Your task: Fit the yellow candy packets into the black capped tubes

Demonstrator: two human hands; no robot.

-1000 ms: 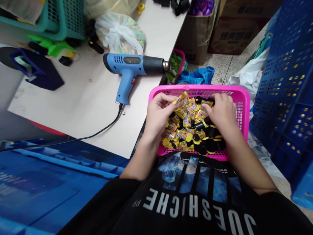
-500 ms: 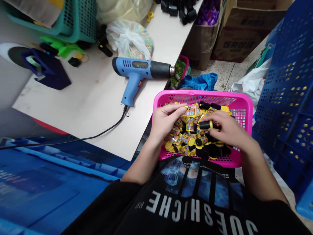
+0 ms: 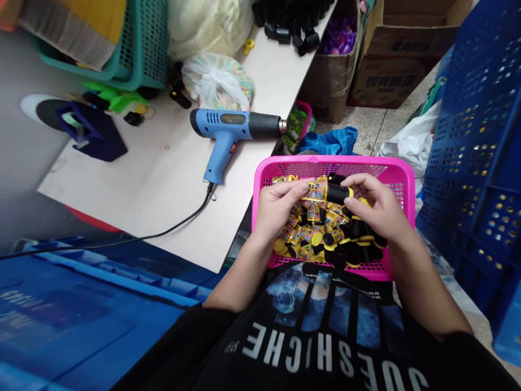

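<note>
My left hand (image 3: 280, 206) pinches a yellow printed wrapper (image 3: 317, 190) above a pink plastic mesh basket (image 3: 334, 165). My right hand (image 3: 370, 203) grips a black cylinder (image 3: 338, 193) with a yellow end, and the wrapper sits against the cylinder's other end. Whether they are joined is hidden by my fingers. Below my hands, the basket holds a loose pile of yellow wrapped pieces and black cylinders (image 3: 321, 239). My hands hide part of the pile.
A blue heat gun (image 3: 232, 127) lies on a white board (image 3: 134, 187), its black cord running down left. Black caps (image 3: 288, 27) stand beyond it. A blue perforated crate (image 3: 476, 163) is on my right, and a blue bin (image 3: 81, 304) on my lower left.
Both hands have lifted out of the pile and come together above it. The wrapper and black cylinder are now held between them. The view has shifted slightly.
</note>
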